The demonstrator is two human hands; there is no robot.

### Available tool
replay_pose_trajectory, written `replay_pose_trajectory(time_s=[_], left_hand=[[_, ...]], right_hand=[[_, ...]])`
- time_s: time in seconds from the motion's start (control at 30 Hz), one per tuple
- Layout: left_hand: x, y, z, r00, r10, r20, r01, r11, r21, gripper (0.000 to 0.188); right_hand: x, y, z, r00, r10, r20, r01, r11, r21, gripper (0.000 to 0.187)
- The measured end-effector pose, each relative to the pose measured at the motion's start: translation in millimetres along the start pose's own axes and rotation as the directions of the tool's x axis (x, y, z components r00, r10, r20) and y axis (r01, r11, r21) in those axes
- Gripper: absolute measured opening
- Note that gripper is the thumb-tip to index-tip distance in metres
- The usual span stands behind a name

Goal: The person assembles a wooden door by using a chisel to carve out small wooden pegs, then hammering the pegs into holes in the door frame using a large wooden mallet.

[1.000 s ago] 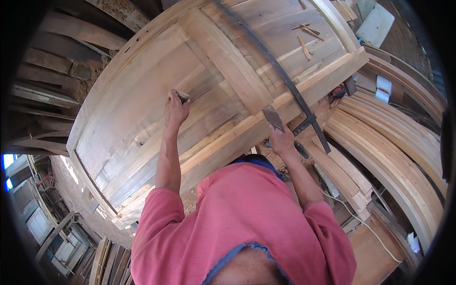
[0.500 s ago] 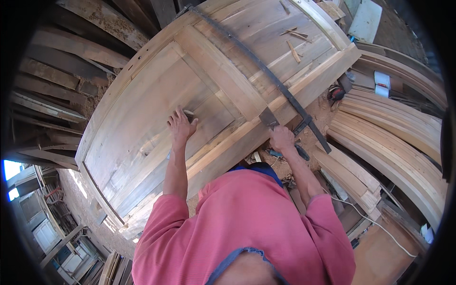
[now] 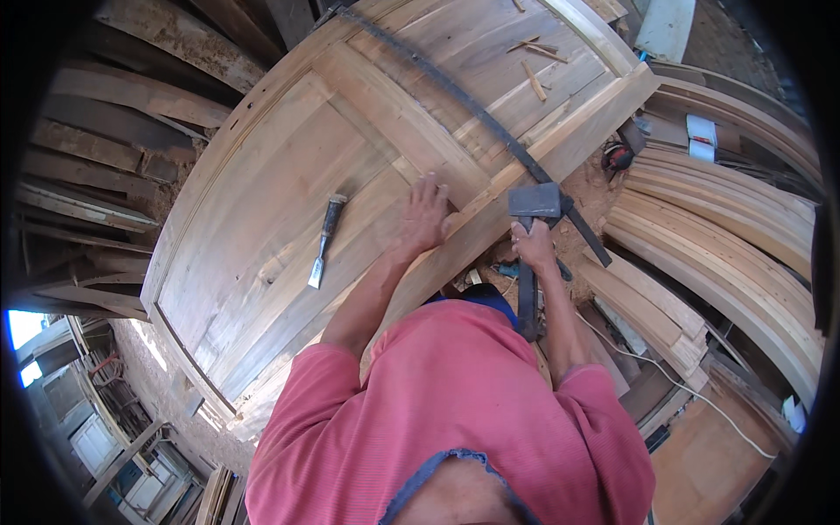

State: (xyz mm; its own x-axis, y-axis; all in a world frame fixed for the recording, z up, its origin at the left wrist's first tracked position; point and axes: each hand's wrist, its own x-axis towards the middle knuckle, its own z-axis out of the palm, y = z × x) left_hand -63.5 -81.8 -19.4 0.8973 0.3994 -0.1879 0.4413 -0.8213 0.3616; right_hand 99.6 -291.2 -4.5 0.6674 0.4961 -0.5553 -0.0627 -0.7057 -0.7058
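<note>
A wooden panelled door [image 3: 254, 201] lies flat before me. My left hand [image 3: 426, 214], fingers spread and slightly blurred, is over the door near its close edge, and I see nothing held in it. On the panel to its left lies a chisel [image 3: 326, 234], dark handle away from me and bright blade toward me. My right hand [image 3: 534, 243] grips a dark mallet [image 3: 535, 200] by the handle, just below the head. The mallet is beyond the door's near edge, close to the end of a long metal bar clamp [image 3: 472, 103] that crosses the door.
Wood splinters [image 3: 535, 80] lie on the door's far right part. Stacked boards [image 3: 700, 249] stand on the right, with a white cable [image 3: 674, 394] running beside them. A red and black tool [image 3: 617, 157] sits past the door's edge. Rough planks [image 3: 131, 92] fill the left side.
My left hand has moved right, off the chisel, which now shows on the panel. In my right hand the mallet has turned, so its head's broad side and long handle now show.
</note>
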Motion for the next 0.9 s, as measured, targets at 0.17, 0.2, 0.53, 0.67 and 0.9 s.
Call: replay_pose_trajectory(time_s=[0.17,0.2,0.53,0.67,0.9], left_hand=[[20,40,47,0.98,0.199,-0.02,-0.198,0.979,0.04,0.077],[19,44,49,0.974,0.229,0.001,-0.228,0.973,0.041,0.077],[-61,3,39,0.955,0.287,0.074,-0.281,0.956,-0.081,0.073],[-79,-3,37,0.968,0.238,0.077,-0.229,0.967,-0.114,0.073],[-83,-10,34,0.965,0.26,0.039,-0.253,0.96,-0.12,0.073]], right_hand=[[-8,0,-15,0.999,0.022,-0.032,-0.016,0.984,0.175,0.018],[-10,-2,-17,0.999,0.024,-0.021,-0.02,0.987,0.157,0.019],[-10,-61,32,0.957,-0.271,-0.106,0.178,0.833,-0.524,0.039],[25,-15,49,0.983,-0.075,0.165,0.176,0.623,-0.762,0.042],[31,-60,60,0.976,-0.032,0.216,0.09,0.961,-0.261,0.032]])
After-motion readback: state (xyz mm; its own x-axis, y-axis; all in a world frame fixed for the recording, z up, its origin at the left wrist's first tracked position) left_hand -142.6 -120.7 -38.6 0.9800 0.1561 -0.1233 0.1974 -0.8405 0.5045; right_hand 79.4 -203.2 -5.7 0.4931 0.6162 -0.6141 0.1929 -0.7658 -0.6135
